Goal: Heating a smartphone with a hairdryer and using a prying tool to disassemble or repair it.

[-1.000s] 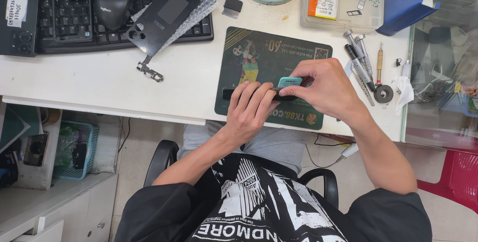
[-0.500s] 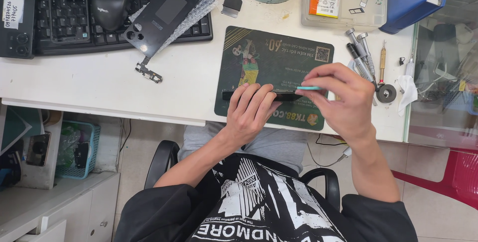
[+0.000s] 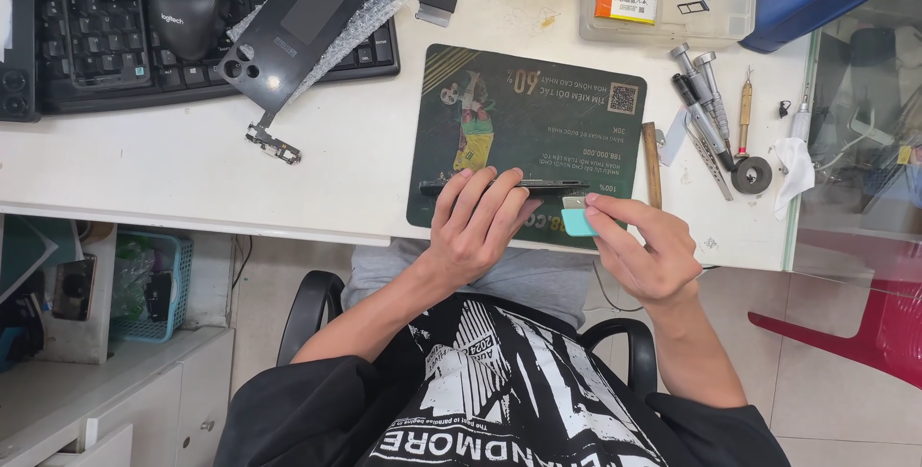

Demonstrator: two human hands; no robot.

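Fingers of the left hand [image 3: 475, 227] lie flat over a phone [image 3: 504, 188] that stands on its long edge on the dark mat [image 3: 538, 102], near the front edge of the bench [image 3: 173, 169]. Pressing down from above looks meant to keep the thin body from tipping or sliding while its side is worked on. The right hand [image 3: 643, 251] pinches a small teal pick [image 3: 577, 221] between thumb and fingertips, its pale tip just beside the phone's right end, likely angled to reach the seam there. So the left grip is clamped on the phone and the right grip is closed on the pick.

Seen edge-on, the phone is a slim dark bar with a glossy side; its face and back cannot be made out. A back cover [image 3: 288, 25] lies on bubble wrap over the keyboard [image 3: 86, 54] at the far left, and screwdrivers [image 3: 701, 102] lie by the right edge, within easy reach
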